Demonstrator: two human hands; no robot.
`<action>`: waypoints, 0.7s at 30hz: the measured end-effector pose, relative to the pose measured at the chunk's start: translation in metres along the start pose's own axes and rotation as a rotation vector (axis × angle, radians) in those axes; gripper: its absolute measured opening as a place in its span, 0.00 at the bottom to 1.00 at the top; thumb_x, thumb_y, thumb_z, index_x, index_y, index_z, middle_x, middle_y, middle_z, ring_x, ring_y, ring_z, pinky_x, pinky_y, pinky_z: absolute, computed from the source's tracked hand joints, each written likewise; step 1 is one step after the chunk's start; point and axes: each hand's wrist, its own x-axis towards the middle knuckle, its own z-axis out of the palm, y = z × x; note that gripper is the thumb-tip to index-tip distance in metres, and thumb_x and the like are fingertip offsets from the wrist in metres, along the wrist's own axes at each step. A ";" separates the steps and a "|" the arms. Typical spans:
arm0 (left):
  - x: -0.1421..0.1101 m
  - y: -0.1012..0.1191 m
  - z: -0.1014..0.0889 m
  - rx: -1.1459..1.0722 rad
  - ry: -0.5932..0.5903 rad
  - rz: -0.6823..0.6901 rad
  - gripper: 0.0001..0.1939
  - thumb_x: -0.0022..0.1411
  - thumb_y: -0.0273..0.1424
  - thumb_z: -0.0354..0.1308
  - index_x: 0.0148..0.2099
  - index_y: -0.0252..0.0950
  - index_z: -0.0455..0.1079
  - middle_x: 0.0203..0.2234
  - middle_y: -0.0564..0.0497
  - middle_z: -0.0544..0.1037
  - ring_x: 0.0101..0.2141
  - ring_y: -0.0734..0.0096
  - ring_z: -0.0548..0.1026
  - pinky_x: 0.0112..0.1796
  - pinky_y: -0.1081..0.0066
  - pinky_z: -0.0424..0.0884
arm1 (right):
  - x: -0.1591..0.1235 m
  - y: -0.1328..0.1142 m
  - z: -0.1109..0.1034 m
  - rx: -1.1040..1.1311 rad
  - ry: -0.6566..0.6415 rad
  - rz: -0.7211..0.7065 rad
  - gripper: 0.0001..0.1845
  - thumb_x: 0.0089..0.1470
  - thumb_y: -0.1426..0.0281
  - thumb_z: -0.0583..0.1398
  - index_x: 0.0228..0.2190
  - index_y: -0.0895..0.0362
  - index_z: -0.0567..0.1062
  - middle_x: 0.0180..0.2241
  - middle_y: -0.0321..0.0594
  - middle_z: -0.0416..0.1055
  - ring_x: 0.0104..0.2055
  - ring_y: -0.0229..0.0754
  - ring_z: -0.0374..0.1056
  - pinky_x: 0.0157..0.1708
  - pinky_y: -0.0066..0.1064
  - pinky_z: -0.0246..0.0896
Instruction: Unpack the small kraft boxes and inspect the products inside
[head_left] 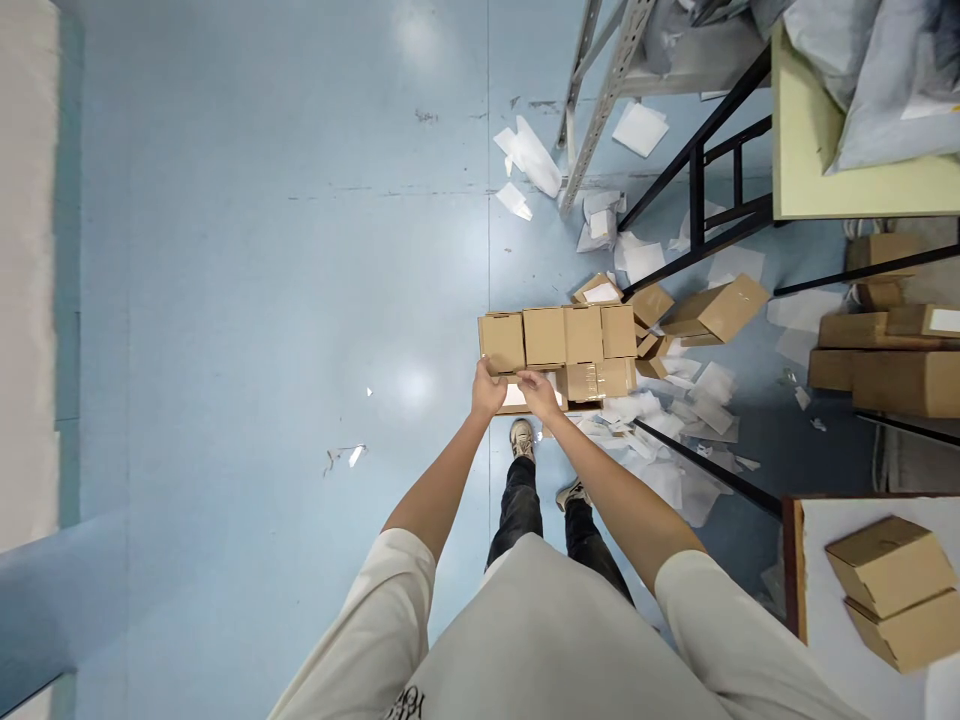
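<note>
Small brown cardboard boxes are grouped in rows on the floor ahead of my feet. My left hand [489, 388] has its fingers closed at the near left corner of the leftmost cardboard box [501, 342]. At the near right corner of this same box, my right hand [539, 392] pinches with bent fingers. Below my hands lies another box with a white label [515, 396], partly covered by them. Beside the held box, to the right, sits a closed cardboard box [544, 335], followed by several more. The undersides of the boxes are hidden.
Loose boxes [720, 308] and white paper scraps [667, 455] litter the floor to the right. A metal shelf frame [607, 100] and a black-legged table [787, 190] stand at upper right. Two boxes [892, 565] rest on a white table [832, 620] at lower right.
</note>
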 end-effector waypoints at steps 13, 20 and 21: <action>-0.064 0.059 -0.008 0.060 0.120 0.209 0.29 0.56 0.23 0.56 0.60 0.40 0.61 0.58 0.42 0.65 0.62 0.58 0.63 0.62 0.58 0.62 | -0.061 -0.060 -0.039 0.020 0.038 -0.205 0.25 0.52 0.67 0.59 0.52 0.54 0.76 0.56 0.45 0.68 0.55 0.44 0.69 0.57 0.36 0.67; -0.137 0.159 0.070 0.095 -0.045 0.445 0.30 0.56 0.23 0.57 0.61 0.39 0.62 0.60 0.42 0.63 0.63 0.56 0.61 0.65 0.57 0.58 | -0.133 -0.068 -0.162 0.096 0.316 -0.242 0.24 0.52 0.65 0.60 0.51 0.56 0.76 0.55 0.47 0.68 0.54 0.47 0.69 0.57 0.40 0.67; -0.153 0.173 0.088 0.100 -0.080 0.479 0.30 0.55 0.23 0.57 0.61 0.39 0.62 0.60 0.43 0.62 0.63 0.56 0.61 0.65 0.57 0.57 | -0.148 -0.066 -0.185 0.110 0.365 -0.237 0.24 0.52 0.64 0.60 0.51 0.56 0.76 0.55 0.48 0.68 0.54 0.47 0.69 0.57 0.41 0.67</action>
